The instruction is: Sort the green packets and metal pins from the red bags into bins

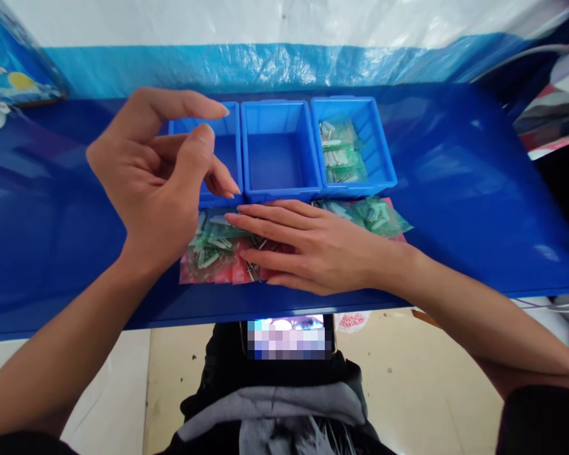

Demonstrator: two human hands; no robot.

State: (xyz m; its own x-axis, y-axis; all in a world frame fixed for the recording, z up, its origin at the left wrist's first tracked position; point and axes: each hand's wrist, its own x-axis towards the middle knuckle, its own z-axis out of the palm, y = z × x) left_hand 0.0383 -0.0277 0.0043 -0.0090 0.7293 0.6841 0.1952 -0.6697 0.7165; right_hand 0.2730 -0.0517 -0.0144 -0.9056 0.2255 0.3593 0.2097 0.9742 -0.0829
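My left hand (159, 164) is raised in front of the left blue bin (222, 114), partly covering it. Its fingers are curled and apart, with nothing between them. My right hand (308, 246) lies flat, fingers stretched out, over small plastic bags on the table. Left of it is a clear and green bag (213, 249) of white plugs and metal screws. Another green bag (382, 215) of white pieces sits beyond my right wrist. Pink bags (222, 275) lie underneath. My right palm hides part of the pile.
The middle blue bin (279, 151) holds nothing visible. Several green bags of small parts are in the right blue bin (384, 164). All stand on a blue table (455, 189). A phone (287, 335) rests on my lap. A blue package (19, 63) is at the far left.
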